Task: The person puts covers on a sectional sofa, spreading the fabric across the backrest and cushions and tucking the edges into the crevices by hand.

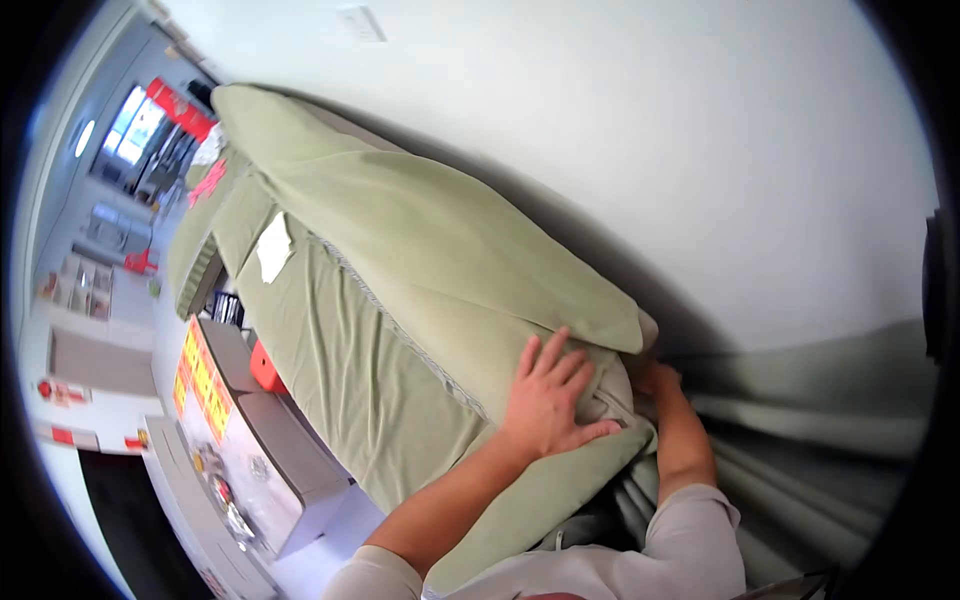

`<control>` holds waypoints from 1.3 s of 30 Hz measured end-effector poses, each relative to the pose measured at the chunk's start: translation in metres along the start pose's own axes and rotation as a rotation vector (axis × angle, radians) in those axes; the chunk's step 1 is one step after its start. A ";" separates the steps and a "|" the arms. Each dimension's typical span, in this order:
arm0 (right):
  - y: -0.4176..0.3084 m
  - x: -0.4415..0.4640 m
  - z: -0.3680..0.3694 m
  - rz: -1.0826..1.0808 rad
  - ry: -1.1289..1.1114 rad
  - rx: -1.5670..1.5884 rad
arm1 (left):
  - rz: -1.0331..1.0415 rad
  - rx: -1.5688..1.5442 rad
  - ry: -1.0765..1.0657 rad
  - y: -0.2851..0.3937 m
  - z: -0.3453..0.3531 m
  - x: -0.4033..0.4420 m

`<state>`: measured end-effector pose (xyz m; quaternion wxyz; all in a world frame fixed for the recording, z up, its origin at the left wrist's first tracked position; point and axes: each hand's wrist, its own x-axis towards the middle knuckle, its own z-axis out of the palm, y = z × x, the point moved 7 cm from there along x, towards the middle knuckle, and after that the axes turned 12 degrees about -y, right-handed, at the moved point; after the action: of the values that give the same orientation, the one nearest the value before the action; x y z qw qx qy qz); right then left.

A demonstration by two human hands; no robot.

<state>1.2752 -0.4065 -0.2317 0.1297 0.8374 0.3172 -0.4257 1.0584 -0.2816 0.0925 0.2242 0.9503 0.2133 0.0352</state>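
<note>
A long sofa under a light green fabric cover (440, 210) stretches away from me along the wall. My left hand (550, 395) rests with spread fingers on the cover, at the corner where the backrest meets the near armrest (540, 505). Beyond that corner, on the wall side, is my right hand (655, 382). Its fingers are mostly hidden behind the sofa's edge, so their grip does not show. Beige fabric (608, 390) shows between the two hands, where the green cover is parted. A grey ruffled trim runs along the seat's back edge.
A white scrap (273, 247) lies on the seat, with a pink cloth (208, 184) farther off. Grey-topped boxes with yellow labels (205, 385) stand left of the sofa. Behind it rises the white wall (650, 120), and a green curtain (800, 430) hangs at right.
</note>
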 end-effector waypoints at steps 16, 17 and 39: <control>-0.290 -0.029 -0.213 -0.753 0.050 0.387 | -0.054 -0.052 -0.089 0.001 -0.006 0.002; -0.299 -0.027 -0.216 -0.749 0.082 0.311 | -0.047 -0.054 -0.089 0.000 -0.008 0.001; -0.436 -0.022 -0.297 -1.017 0.294 0.220 | 0.009 -0.103 0.020 0.000 -0.003 -0.001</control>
<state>1.1732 0.0622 -0.0122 -0.2270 0.6377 0.6508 -0.3440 1.0571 -0.2812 0.0951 0.2705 0.9380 0.2091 0.0568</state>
